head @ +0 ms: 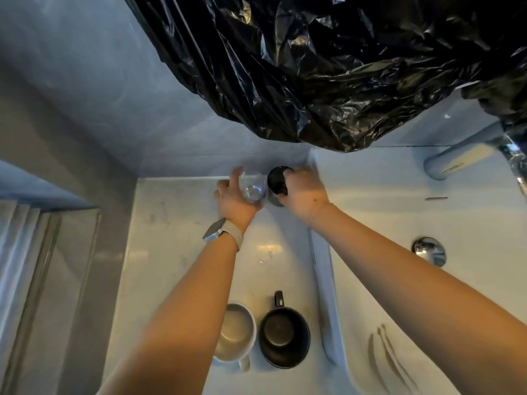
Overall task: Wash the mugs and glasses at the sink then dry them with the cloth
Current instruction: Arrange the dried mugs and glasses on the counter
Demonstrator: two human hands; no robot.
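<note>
Glass [252, 187] clasped in left hand [235, 199] grip, at worktop [171, 223] rear; black mug [278, 181] alongside, clasped in right hand [305, 192] grip.

A crumpled black plastic bag [328, 67] hangs over the back of the pale bench [176, 223] — grey wall [85, 81] behind, glass panel [42, 252] at left.

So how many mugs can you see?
3. A white mug and a black mug stand side by side on the near counter; the right hand grips another black mug at the back.
</note>
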